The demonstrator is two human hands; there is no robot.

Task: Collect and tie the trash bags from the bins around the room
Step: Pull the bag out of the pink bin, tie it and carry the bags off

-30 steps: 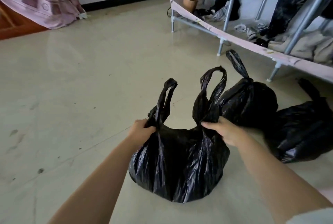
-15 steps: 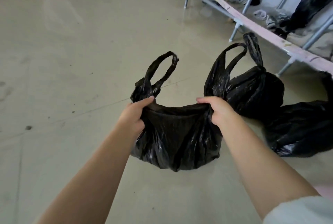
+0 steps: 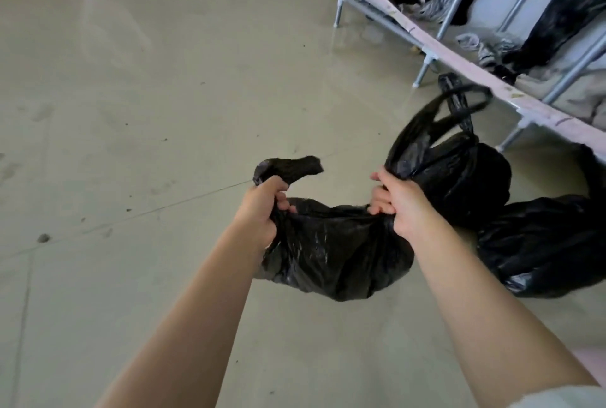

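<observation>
Head view: looking down at a pale tiled floor (image 3: 164, 96), with both forearms reaching out.
Bag in hand: a crinkled, glossy black plastic trash bag (image 3: 334, 250) is hanging between the two hands, seemingly just clear of the floor.
Left hand (image 3: 262, 207): fingers are curling tight round the left handle, its end poking out past the fist.
Right hand (image 3: 396, 201): fingers are bunching the right handle, whose loop is flaring up beyond.
Handling: it's sagging softly, looking light and floppy; the thin film is probably slippery and tearable, so the gathered handles are the place to grip.
Neighbours: two more black bags, one knotted (image 3: 469, 178), one slumping (image 3: 544, 243), are sitting beside a metal rack (image 3: 426, 59).
</observation>
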